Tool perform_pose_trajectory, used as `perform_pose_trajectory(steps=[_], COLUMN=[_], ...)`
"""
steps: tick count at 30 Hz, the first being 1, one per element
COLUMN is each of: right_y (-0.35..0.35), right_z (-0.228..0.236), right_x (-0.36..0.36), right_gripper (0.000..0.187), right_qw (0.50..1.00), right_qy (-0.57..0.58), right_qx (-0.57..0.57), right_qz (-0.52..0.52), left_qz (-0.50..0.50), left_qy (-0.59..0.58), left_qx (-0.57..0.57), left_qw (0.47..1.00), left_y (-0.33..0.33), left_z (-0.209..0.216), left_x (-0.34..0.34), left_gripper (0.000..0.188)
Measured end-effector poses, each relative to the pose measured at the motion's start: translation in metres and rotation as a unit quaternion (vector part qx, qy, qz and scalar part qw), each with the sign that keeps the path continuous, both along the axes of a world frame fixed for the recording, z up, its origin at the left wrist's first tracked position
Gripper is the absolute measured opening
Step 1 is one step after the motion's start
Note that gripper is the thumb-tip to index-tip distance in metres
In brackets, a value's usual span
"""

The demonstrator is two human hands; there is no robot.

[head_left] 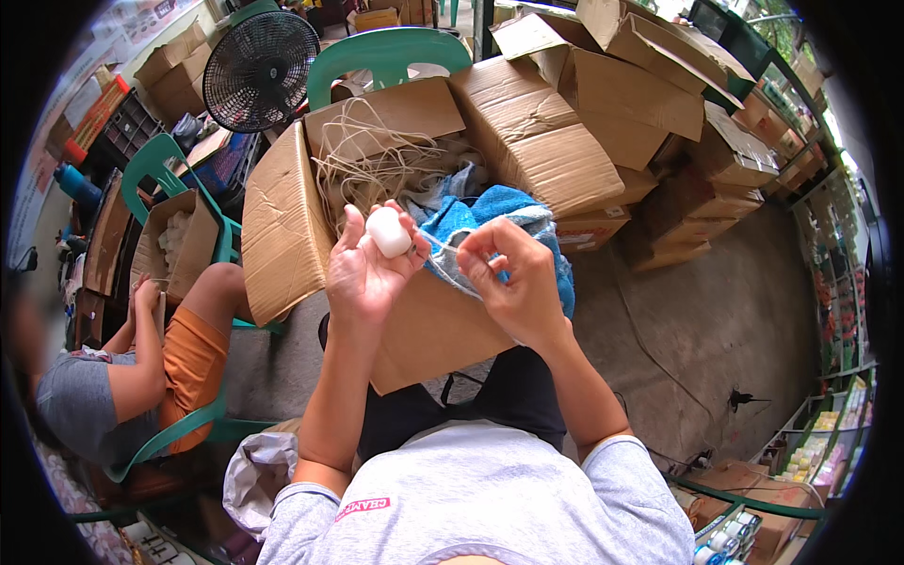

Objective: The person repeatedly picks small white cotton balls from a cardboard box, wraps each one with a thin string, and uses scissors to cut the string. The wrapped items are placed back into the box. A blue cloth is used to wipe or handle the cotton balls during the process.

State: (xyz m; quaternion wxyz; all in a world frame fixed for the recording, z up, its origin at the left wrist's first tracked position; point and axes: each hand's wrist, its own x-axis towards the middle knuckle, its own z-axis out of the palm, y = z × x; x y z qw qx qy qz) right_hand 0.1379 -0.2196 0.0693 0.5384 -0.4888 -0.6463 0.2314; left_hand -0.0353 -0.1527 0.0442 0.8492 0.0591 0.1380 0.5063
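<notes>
- A small white rounded object (pixel 388 232) is held up in the left hand (pixel 363 273), fingers closed around it, above the near edge of an open cardboard box (pixel 282 226).
- The right hand (pixel 516 282) is raised just right of it, fingers pinched on a thin pale string (pixel 435 243) that runs across to the white object.
- A blue cloth (pixel 490 212) lies in the box, just behind the right hand.
- A tangle of straw-coloured fibre strands (pixel 372 155) is seen in the far left part of the box.
- More cardboard boxes (pixel 621 104) are stacked far right on the floor.
- A second person (pixel 141 367) is seated at left on a green plastic chair (pixel 165 433).
- A black fan (pixel 261 71) stands far left; another green chair (pixel 386 56) sits behind the box.
</notes>
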Motion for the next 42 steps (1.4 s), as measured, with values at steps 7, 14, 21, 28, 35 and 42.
perform_pose_trajectory(steps=[7,14,21,28,35,42], right_y=[0.002,0.006,0.01,0.011,0.017,0.013], right_z=[-0.005,-0.005,-0.007,-0.009,-0.014,-0.021], right_x=[-0.009,-0.014,-0.014,-0.017,-0.032,-0.04], right_gripper=[0.007,0.007,0.007,0.008,0.012,0.015], right_qw=[0.999,0.998,0.998,0.999,0.993,0.989], right_qy=[0.034,0.049,0.04,0.037,-0.048,0.136], right_qx=[0.019,0.012,0.0,0.005,0.086,0.063], right_qz=[0.038,0.039,0.039,0.013,-0.059,-0.014], left_qz=[0.015,0.006,0.005,0.029,0.084,0.144], left_qy=[-0.105,-0.095,-0.057,-0.005,0.086,0.128], left_qx=[-0.038,-0.008,0.014,0.028,0.128,0.157], left_qw=[0.994,0.995,0.998,0.999,0.984,0.969], left_y=[-0.005,-0.008,-0.009,-0.012,-0.023,-0.022], left_z=[0.004,0.002,0.001,0.006,0.001,0.003], left_x=[0.0,-0.003,-0.003,0.001,0.013,0.012], left_gripper=[0.039,0.043,0.041,0.035,0.039,0.052])
